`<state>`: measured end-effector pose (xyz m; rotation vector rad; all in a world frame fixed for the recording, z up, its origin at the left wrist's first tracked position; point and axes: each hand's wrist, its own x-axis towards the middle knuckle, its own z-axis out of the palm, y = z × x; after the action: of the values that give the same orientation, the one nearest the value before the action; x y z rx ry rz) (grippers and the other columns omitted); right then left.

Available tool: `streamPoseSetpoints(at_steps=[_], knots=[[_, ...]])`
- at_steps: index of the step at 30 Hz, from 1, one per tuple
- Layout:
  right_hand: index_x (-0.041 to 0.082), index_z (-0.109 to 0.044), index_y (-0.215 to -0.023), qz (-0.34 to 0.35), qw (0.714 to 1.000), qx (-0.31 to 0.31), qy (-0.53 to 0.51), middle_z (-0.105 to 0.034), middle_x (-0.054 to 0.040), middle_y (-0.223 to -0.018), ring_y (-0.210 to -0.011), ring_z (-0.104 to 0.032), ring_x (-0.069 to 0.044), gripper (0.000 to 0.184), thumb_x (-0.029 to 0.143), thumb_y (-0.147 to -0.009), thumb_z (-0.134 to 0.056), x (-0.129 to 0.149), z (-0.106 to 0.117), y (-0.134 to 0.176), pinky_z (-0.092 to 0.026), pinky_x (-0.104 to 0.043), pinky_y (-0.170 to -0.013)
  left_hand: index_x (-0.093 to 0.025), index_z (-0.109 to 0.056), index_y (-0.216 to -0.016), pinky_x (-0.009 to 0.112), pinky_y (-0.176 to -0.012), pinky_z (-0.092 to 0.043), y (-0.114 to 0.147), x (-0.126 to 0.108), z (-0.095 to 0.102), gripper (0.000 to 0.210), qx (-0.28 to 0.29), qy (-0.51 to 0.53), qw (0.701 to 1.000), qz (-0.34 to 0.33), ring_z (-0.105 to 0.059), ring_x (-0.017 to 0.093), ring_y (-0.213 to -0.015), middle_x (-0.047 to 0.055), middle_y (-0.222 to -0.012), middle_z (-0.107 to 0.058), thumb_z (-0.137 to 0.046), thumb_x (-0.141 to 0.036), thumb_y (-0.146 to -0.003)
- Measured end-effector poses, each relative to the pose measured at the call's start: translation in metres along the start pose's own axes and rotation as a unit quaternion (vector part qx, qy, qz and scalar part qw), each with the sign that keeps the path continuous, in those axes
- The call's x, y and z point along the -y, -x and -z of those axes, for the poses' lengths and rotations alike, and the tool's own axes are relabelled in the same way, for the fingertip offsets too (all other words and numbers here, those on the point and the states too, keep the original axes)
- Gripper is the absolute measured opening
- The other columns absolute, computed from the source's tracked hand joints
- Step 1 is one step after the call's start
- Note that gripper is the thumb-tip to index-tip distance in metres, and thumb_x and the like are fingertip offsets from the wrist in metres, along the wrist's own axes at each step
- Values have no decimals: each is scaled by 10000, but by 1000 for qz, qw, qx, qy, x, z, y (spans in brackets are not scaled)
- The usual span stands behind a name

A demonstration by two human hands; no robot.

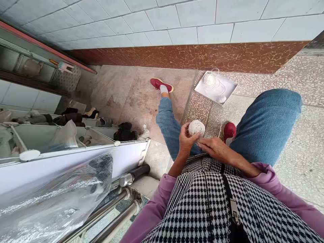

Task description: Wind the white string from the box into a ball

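Between the knees [275, 111], the left hand [186, 141] holds a ball [196, 128] in its fingers. Just beside it, the right hand [216, 148] has bent fingers, their grip unclear. A tray [231, 87] of yarn [209, 80] lies on the floor [136, 91] ahead.

A round, wound ball of white yarn [196, 128] rests in the left hand [186, 139], held low between the knees. Loose coils of white yarn [211, 81] and a smaller white bundle [222, 99] lie in a shallow white tray [231, 84] on the floor [298, 141].

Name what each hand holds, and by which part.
Left hand: white yarn ball, held at its left and near sides. Right hand: cannot be told.
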<state>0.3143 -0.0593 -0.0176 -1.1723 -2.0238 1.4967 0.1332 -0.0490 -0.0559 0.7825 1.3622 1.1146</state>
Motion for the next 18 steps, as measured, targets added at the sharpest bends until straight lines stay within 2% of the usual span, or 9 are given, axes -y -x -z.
streamPoseSetpoints(at_steps=[2,5,7,10,12,15,18], knots=[[212,-649,-860,23,999,-29,-38,-671,-41,-782,-684,-567,-180,362,419,-1108,-486,5,17,-1,-406,-319,-689,-190,-668,-1282,415,-1102,-516,2,0,5,708,48,-4,999,18,-668,295,-1224,110,-1316,-729,-950,-332,-648],[209,-647,-831,22,994,-80,-77,-630,-24,-754,-696,-566,-177,431,515,-1098,-501,1,39,-7,-417,-308,-673,-191,-714,-1322,429,-1104,-513,8,-5,12,728,141,12,988,65,-671,313,-1228,104,-1312,-750,-948,-373,-657],[212,-628,-785,15,990,-96,-102,-595,-15,-729,-684,-543,-173,468,571,-1071,-537,-6,44,-13,-413,-302,-651,-189,-742,-1327,427,-1085,-515,10,-10,16,747,202,16,973,106,-687,313,-1192,95,-1260,-770,-960,-376,-638],[215,-624,-767,8,984,-101,-146,-572,-8,-723,-677,-522,-169,505,643,-1032,-586,-19,39,-18,-412,-293,-629,-185,-770,-1306,418,-1057,-520,10,-15,21,769,273,21,948,163,-717,303,-1126,88,-1175,-794,-991,-355,-589],[216,-629,-782,6,977,-115,-177,-564,-3,-723,-673,-510,-165,521,681,-1015,-600,-26,31,-19,-413,-288,-625,-188,-767,-1304,410,-1035,-530,9,-18,23,809,279,43,942,181,-730,302,-1107,94,-1174,-800,-1007,-367,-552],[214,-608,-765,10,968,-154,-196,-532,9,-697,-659,-483,-157,565,729,-998,-600,-34,21,-19,-409,-289,-633,-179,-760,-1274,409,-1017,-550,8,-21,21,829,230,93,952,180,-739,315,-1116,119,-1207,-799,-1012,-457,-536],[220,-560,-729,6,967,-177,-182,-521,11,-683,-665,-475,-161,580,725,-1013,-578,-37,14,-18,-412,-292,-648,-168,-760,-1260,446,-1093,-550,6,-26,11,811,178,138,961,159,-718,348,-1234,144,-1268,-790,-967,-610,-612]])
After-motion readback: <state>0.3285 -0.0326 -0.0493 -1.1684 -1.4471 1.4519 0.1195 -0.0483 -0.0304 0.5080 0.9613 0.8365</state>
